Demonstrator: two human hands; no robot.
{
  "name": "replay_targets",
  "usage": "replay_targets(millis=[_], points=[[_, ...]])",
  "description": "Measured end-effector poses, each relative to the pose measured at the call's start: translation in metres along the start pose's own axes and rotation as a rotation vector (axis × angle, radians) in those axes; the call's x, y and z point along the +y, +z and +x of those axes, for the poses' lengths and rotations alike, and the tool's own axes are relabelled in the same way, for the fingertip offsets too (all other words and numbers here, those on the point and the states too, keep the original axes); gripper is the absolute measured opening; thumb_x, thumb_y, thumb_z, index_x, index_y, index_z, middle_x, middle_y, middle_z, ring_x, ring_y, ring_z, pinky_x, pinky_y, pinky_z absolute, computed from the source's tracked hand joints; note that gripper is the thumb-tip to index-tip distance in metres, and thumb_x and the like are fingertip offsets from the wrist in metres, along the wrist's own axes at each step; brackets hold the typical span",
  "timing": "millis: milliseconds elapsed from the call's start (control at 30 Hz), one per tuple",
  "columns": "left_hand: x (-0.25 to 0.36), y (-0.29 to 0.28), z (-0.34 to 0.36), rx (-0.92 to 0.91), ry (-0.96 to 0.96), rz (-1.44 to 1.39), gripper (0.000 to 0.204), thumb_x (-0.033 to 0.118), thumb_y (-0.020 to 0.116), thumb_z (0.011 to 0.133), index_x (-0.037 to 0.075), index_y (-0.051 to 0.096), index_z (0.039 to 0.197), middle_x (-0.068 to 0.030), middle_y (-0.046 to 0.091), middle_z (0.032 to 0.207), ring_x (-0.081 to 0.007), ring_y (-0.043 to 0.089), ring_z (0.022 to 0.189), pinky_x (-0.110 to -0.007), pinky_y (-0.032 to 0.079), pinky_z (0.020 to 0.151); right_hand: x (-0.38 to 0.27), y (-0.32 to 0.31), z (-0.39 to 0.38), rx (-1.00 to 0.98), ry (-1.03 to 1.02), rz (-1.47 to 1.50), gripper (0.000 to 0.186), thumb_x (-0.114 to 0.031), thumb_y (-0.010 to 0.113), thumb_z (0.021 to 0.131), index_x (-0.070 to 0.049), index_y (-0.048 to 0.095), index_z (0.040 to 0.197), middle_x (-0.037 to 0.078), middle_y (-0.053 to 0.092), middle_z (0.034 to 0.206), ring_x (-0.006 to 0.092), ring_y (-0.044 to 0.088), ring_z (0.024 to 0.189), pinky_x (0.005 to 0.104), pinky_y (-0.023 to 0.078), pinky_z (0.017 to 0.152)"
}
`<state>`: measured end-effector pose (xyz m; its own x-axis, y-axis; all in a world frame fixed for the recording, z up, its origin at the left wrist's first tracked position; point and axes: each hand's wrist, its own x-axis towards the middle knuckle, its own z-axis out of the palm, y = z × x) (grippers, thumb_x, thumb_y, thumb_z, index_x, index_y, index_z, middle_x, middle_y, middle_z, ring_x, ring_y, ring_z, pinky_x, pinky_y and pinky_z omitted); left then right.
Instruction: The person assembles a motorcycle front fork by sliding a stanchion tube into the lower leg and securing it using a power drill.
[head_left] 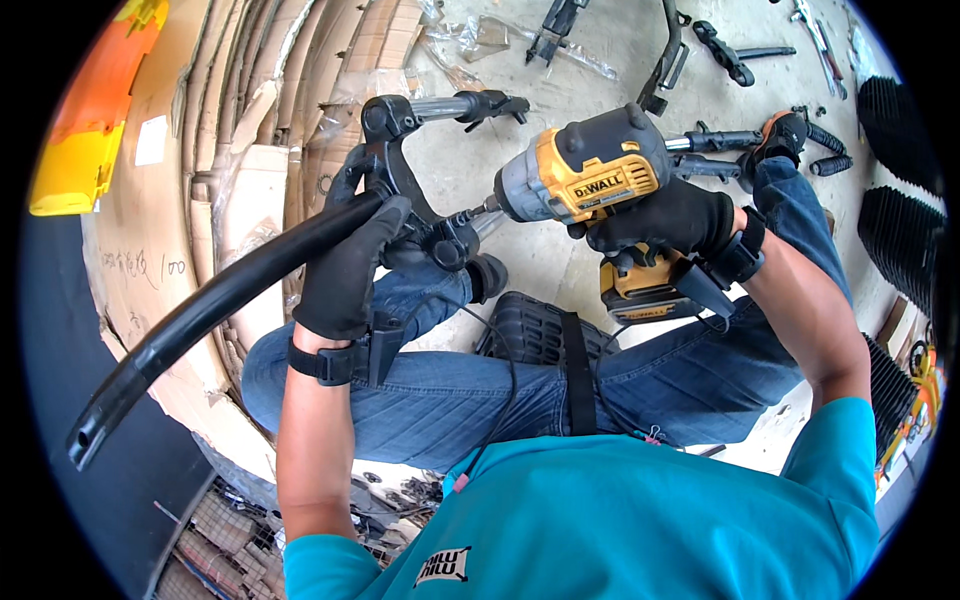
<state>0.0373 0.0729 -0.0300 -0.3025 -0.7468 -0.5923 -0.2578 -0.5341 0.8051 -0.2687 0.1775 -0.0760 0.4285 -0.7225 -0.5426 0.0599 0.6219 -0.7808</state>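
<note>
My left hand (pixel 345 270), in a black glove, is closed round a black fork assembly (pixel 408 185) where its long curved black tube (pixel 220 280) meets the clamp. The tube slants down to the lower left, its open end showing a hole. A silver leg (pixel 437 108) sticks out from the far end of the clamp. In my gloved right hand (pixel 675 222) is a yellow and black cordless impact wrench (pixel 590 170), gripped by its handle. Its bit (pixel 480 209) points left and meets the near end (pixel 455 243) of the clamp. Glove and tool body hide the trigger.
Stacked flattened cardboard (pixel 240 130) stands at left, with orange-yellow panels (pixel 95 110) against it. More fork parts (pixel 710 140), a pivoted black part (pixel 725 55) and plastic wrap lie on the concrete floor. Black ribbed stacks (pixel 900 235) line the right. My bent legs frame the work.
</note>
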Motion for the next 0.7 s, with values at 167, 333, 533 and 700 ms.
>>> replay_targets(millis=[167, 333, 533, 700], points=[[-0.004, -0.006, 0.002, -0.011, 0.013, 0.052, 0.043, 0.009, 0.061, 0.094, 0.002, 0.048, 0.135, -0.0087, 0.067, 0.102, -0.0146, 0.068, 0.088, -0.027, 0.058, 0.073, -0.006, 0.0, -0.003, -0.007, 0.037, -0.029, 0.036, -0.017, 0.07, 0.083, 0.0, 0.065, 0.114, 0.006, 0.068, 0.082, 0.0074, 0.062, 0.06, 0.0216, 0.052, 0.054], [-0.005, -0.001, 0.004, 0.012, 0.074, 0.097, 0.03, 0.012, 0.06, 0.096, 0.0, 0.057, 0.123, -0.0095, 0.069, 0.098, -0.0156, 0.069, 0.084, -0.029, 0.06, 0.067, -0.002, -0.006, -0.01, 0.025, 0.021, -0.058, 0.036, -0.017, 0.07, 0.084, 0.001, 0.065, 0.114, 0.005, 0.067, 0.08, 0.0075, 0.062, 0.06, 0.0213, 0.052, 0.054], [-0.001, 0.007, 0.001, 0.009, 0.047, 0.06, 0.025, 0.012, 0.06, 0.096, -0.002, 0.062, 0.116, -0.0096, 0.069, 0.096, -0.0182, 0.069, 0.083, -0.032, 0.06, 0.068, 0.014, -0.046, -0.006, 0.037, 0.046, 0.002, 0.032, -0.013, 0.07, 0.083, 0.003, 0.065, 0.11, 0.009, 0.068, 0.079, 0.0106, 0.066, 0.061, 0.0199, 0.055, 0.053], [-0.003, -0.003, -0.003, -0.019, 0.009, 0.103, 0.027, 0.012, 0.059, 0.097, -0.003, 0.062, 0.118, -0.0108, 0.069, 0.1, -0.0193, 0.07, 0.086, -0.032, 0.06, 0.073, 0.018, -0.04, -0.024, -0.031, -0.022, 0.045, 0.038, -0.014, 0.075, 0.078, 0.003, 0.067, 0.111, 0.01, 0.071, 0.083, 0.0104, 0.066, 0.063, 0.0213, 0.055, 0.055]])
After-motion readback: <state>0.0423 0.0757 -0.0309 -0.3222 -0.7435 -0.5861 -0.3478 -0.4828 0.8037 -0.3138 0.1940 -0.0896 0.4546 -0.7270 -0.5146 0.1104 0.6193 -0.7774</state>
